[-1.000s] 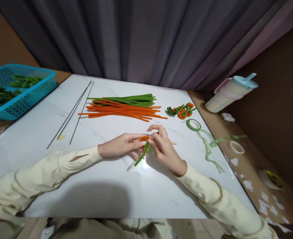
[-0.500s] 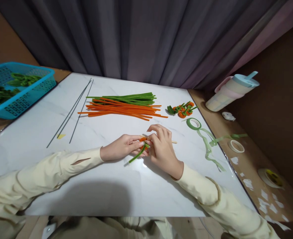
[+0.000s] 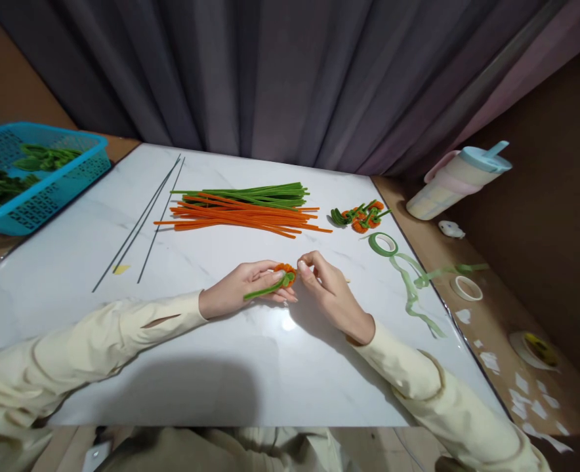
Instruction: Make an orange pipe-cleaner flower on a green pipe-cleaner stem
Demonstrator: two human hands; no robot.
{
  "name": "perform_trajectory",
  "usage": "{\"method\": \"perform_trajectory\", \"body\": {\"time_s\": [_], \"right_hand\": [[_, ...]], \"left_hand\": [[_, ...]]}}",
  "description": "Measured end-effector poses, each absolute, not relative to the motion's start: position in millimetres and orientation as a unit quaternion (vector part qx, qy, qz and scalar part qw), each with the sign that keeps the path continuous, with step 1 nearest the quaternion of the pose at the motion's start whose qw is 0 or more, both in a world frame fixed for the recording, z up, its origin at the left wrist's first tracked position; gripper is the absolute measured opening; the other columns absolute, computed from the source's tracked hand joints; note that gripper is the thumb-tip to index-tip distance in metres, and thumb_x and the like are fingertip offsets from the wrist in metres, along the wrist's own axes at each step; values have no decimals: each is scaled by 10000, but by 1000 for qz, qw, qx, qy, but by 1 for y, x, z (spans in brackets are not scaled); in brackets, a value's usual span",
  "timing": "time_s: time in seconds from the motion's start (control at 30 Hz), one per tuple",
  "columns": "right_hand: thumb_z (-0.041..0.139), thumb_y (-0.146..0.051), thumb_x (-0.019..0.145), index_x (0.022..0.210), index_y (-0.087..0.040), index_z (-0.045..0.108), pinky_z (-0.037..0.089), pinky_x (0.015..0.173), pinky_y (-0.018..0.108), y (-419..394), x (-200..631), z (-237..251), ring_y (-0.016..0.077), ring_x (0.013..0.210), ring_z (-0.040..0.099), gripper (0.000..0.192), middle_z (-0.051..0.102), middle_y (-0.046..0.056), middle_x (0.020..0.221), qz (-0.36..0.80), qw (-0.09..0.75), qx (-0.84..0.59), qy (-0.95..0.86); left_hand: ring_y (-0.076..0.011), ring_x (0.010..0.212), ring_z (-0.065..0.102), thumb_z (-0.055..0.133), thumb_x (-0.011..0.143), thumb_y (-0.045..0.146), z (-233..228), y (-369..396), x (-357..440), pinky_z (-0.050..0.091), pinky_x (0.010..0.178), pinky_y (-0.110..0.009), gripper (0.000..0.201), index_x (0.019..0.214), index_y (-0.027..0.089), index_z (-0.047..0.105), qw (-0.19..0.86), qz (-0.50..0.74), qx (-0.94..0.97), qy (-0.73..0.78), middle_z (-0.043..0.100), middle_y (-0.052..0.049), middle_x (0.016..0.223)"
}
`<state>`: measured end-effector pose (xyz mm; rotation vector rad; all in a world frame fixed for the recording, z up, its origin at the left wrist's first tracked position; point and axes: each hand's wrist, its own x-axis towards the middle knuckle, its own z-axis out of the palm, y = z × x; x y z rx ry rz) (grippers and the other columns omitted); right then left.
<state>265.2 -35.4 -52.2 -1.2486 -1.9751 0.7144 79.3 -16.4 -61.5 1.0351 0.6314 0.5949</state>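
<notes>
My left hand [image 3: 241,286] is closed around an orange pipe-cleaner flower [image 3: 285,267], thumb on top. A green pipe-cleaner stem [image 3: 260,292] runs from the flower's centre across that hand, its end pointing toward me. Just right of the flower, my right hand [image 3: 332,292] has thumb and forefinger pinched together; whatever may be between them is too small to make out. Beyond both hands lie a bundle of orange pipe cleaners [image 3: 241,215] and, behind it, green pipe cleaners [image 3: 270,193]. Several finished-looking orange and green pieces [image 3: 361,219] sit in a small pile at right.
Green floral tape [image 3: 383,244] trails a loose strip near the right edge. Thin dark wires [image 3: 145,223] lie at left, beside a blue basket [image 3: 73,183] of green pieces. On the brown surface stand a tumbler [image 3: 450,183], a white ring [image 3: 467,288] and paper scraps [image 3: 521,400].
My right hand has drawn back a little to the right, off the flower, its fingers now pinched. The flower has turned in my left hand, its green centre now showing.
</notes>
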Motion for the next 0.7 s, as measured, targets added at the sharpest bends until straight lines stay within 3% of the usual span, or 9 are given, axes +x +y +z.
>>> {"method": "perform_trajectory", "body": {"time_s": [0.17, 0.43, 0.7], "right_hand": [[345, -388, 952, 698, -187, 416, 303, 561, 253, -36, 268, -52, 115, 568, 416, 332, 451, -31, 624, 393, 274, -466, -744], [388, -383, 929, 769, -174, 457, 351, 631, 268, -35, 266, -58, 138, 667, 484, 272, 541, 8, 723, 482, 278, -436, -707], [407, -368, 914, 766, -162, 467, 338, 605, 247, -36, 262, -60, 125, 644, 465, 260, 546, 11, 705, 525, 297, -414, -682]], "left_hand": [[-186, 813, 681, 634, 802, 398, -62, -17, 79, 526, 792, -314, 456, 1120, 112, 476, 773, 299, 475, 297, 698, -84, 812], [-113, 547, 600, 498, 878, 428, -66, -20, 80, 468, 456, -210, 362, 1090, 139, 457, 713, 291, 572, 283, 627, -48, 776], [-79, 491, 503, 395, 920, 416, -67, -27, 79, 414, 468, -203, 331, 1111, 154, 465, 626, 302, 655, 297, 559, 7, 676]]}}
